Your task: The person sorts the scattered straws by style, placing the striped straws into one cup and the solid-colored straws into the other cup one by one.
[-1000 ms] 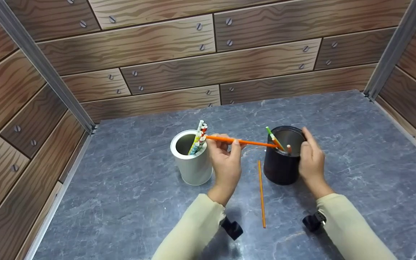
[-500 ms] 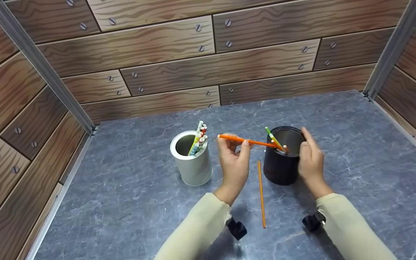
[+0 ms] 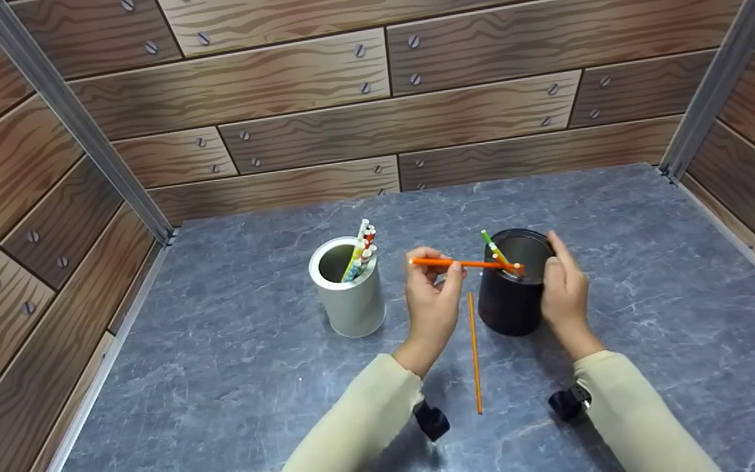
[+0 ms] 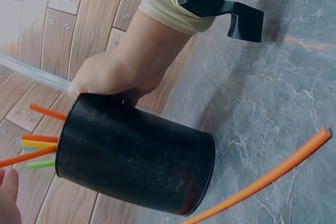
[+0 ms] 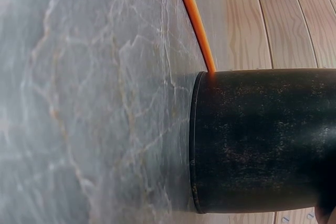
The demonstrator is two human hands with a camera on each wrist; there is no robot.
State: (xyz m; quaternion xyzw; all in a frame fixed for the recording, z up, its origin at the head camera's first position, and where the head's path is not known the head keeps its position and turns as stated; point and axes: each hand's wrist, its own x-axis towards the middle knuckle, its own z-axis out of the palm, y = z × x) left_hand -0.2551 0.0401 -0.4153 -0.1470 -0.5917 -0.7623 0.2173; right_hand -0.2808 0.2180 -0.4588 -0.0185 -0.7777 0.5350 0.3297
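Note:
My left hand [image 3: 431, 298] pinches a thin orange stick [image 3: 426, 261] between thumb and fingers. Held nearly level, it reaches right to the mouth of a black cylindrical cup [image 3: 510, 307]. Several thin sticks, green, yellow and orange, lean inside that cup and jut past its rim in the left wrist view. My right hand [image 3: 566, 298] grips the cup's right side, with one finger extended up by the rim. On the table between my forearms lies another orange stick [image 3: 475, 354]. The right wrist view shows mostly the black cup's side [image 5: 262, 140]; its contents are hidden there.
A white cylindrical cup [image 3: 353, 311] stands left of my left hand, holding several patterned sticks [image 3: 361, 252] with white ends. Both cups are on a grey marbled tabletop [image 3: 220, 341]. Wood-patterned panels [image 3: 318, 111] wall in the back and sides.
My left hand has moved right, away from the white cup, bringing the orange stick farther over the black cup and turning it more level. The right hand and both cups stay put.

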